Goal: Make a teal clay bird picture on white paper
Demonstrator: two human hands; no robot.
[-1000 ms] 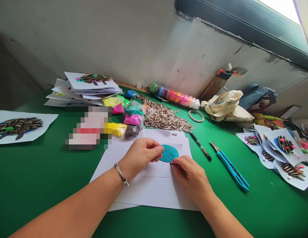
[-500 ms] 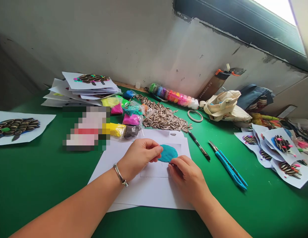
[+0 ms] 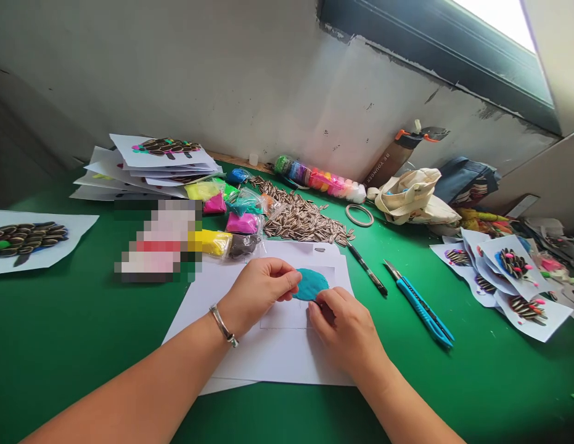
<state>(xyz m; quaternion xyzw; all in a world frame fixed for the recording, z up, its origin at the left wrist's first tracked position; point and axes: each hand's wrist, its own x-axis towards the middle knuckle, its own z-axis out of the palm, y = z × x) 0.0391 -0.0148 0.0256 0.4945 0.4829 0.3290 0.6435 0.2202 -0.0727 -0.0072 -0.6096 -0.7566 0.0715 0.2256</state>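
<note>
A flat oval of blue modelling clay (image 3: 313, 285) rests on the white paper (image 3: 250, 357) in front of me. At its left edge, the thumb and fingers of my left hand (image 3: 263, 285) pinch together on the clay. My right hand (image 3: 344, 320) is closed at the clay's lower right edge, fingertips curled in. A small dark bit shows by those fingertips, but most of it is hidden. A single sunflower seed (image 3: 319, 250) lies at the top of the paper.
Behind the paper are a heap of sunflower seeds (image 3: 298, 216) and bagged clay (image 3: 243, 223). To the right lie a black pen (image 3: 367, 269), a blue utility knife (image 3: 420, 305) and a tape ring (image 3: 359, 214). Seed pictures are stacked at the left (image 3: 152, 169) and right (image 3: 513, 265).
The view has shifted slightly, so the things on the right appear further left. My right hand has moved a little along the clay's lower edge. My left hand keeps its pinch.
</note>
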